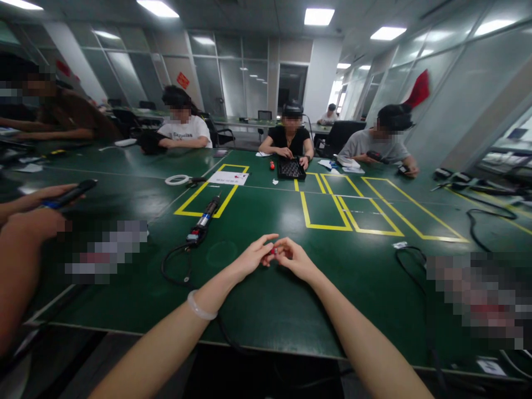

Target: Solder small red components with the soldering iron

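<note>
Over the green tabletop (266, 310) my left hand (255, 256) and my right hand (296, 259) meet at the fingertips. Between them is a small red piece with a shiny metallic part (273, 251), too small to name. The fingers of both hands pinch it and partly cover it. A pale bracelet (200, 306) circles my left wrist. Left of my hands lies an electric screwdriver (204, 219), its bit pointing away from me and its black cable (163, 269) looping on the table.
Yellow tape outlines (349, 227) mark the table ahead. A white paper sheet (228, 178) lies in one. Across the table a person (291, 136) works over a black compartment tray (291, 168). At left, another person's hands hold a dark tool (72, 194). Cables (411, 277) run at right.
</note>
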### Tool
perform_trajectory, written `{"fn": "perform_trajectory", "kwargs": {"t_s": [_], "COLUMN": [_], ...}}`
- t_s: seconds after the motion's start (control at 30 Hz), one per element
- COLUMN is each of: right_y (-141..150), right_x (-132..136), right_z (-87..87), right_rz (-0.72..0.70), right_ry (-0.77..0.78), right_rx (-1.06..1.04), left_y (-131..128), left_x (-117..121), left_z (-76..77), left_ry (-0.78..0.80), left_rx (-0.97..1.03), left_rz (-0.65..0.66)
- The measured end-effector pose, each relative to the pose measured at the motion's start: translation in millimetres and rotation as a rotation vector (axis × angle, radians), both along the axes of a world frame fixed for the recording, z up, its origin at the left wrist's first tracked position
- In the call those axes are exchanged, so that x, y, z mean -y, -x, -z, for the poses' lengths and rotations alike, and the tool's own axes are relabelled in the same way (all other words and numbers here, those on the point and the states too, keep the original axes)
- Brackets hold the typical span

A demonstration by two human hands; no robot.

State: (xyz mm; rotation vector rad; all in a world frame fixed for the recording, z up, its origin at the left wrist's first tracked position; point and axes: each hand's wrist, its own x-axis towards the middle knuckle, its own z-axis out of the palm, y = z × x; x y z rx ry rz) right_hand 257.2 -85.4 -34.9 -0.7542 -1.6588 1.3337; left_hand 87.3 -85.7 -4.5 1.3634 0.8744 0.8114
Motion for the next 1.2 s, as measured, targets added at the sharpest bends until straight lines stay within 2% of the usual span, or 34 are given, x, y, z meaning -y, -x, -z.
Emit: {"fn": "perform_trajectory", "kwargs": {"t_s": [0.1, 0.27, 0.37, 0.5, 0.67, 0.83, 1.03, 1.2], "right_y": [2.4, 2.4, 1.0, -2.8, -4.3, -2.6, -2.4, -4.2], "right_x": [3.0, 0.2, -3.0, -7.8, -10.9, -8.9, -7.8, -7.6], "right_z": [-1.2, 2.0, 2.4, 3.9, 7.8, 7.3, 6.4, 8.2], "right_rz": [-0.062, 0.01, 0.086, 0.166, 0.169, 0.128, 0.135, 0.156], "right_ry": [0.027, 0.039, 0.057, 0.067, 0.076, 0.072, 0.075, -0.002], "right_rx": [-0.001, 0.039, 0.064, 0.105, 0.114, 0.136, 0.003, 0.025], "left_y": [2.8, 7.7, 11.3, 11.8, 8.8, 10.6, 11.6, 11.9], "left_x": [2.2, -3.3, -6.4, -1.5, 7.1, 6.2, 1.5, 0.9], "left_z": [0.5, 9.1, 13.6, 11.1, 6.4, 5.8, 7.1, 7.8], "left_ry": [-0.009, -0.091, -0.206, -0.434, -0.581, -0.61, -0.561, -0.531], "left_rx": [-0.032, -0.09, -0.137, -0.269, -0.411, -0.451, -0.405, -0.406], "left_rz": [0.011, 0.011, -0.029, -0.103, -0.155, -0.158, -0.155, -0.146]}}
